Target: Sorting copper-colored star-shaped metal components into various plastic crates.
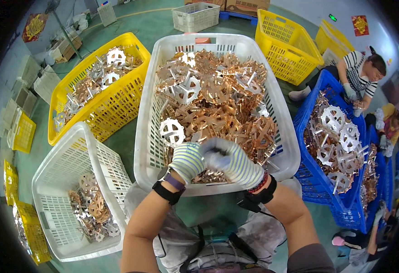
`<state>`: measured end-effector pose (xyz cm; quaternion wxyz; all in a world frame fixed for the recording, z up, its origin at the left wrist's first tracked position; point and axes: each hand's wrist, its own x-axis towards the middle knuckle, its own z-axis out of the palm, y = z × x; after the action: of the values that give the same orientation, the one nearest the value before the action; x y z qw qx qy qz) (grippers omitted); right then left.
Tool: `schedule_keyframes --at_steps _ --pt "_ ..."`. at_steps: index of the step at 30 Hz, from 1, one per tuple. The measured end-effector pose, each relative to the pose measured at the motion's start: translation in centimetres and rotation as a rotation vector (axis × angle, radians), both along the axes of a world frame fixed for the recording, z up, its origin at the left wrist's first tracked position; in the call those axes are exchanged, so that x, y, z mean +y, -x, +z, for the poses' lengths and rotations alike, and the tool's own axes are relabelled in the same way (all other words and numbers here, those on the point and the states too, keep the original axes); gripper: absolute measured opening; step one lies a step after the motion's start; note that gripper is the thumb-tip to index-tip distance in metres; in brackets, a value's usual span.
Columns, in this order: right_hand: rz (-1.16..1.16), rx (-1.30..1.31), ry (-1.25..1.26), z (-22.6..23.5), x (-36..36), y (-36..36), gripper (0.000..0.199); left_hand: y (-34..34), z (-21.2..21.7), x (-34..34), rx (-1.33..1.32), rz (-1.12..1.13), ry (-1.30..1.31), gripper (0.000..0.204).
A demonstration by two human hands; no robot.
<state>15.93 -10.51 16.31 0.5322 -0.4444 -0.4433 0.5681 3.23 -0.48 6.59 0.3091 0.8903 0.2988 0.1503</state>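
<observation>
Both my hands wear striped knit gloves and meet over the near end of a large white basket (147,150) heaped with copper and silver star-shaped metal stampings (217,98). My left hand (186,160) is curled, its fingers closed against my right hand (233,160). The right hand is also closed, and a small metal piece seems pinched between the two, though the gloves hide it. A silver round stamping (172,132) lies just above my left hand.
A smaller white basket (58,168) at my lower left holds a few stampings. A yellow basket (117,98) at upper left and a blue one (311,118) at right hold more. A person in a striped shirt (361,73) works at the far right.
</observation>
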Motion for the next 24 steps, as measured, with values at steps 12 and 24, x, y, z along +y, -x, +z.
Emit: schedule_keyframes --at_steps 12,24 --pt "0.334 0.925 -0.04 0.7 -0.2 -1.7 0.008 2.7 -4.4 2.5 -0.226 -0.028 -0.097 0.018" --pt "-0.188 -0.846 -0.57 -1.3 1.3 -0.8 0.019 0.8 -0.6 -0.8 0.043 -0.136 -0.274 0.015"
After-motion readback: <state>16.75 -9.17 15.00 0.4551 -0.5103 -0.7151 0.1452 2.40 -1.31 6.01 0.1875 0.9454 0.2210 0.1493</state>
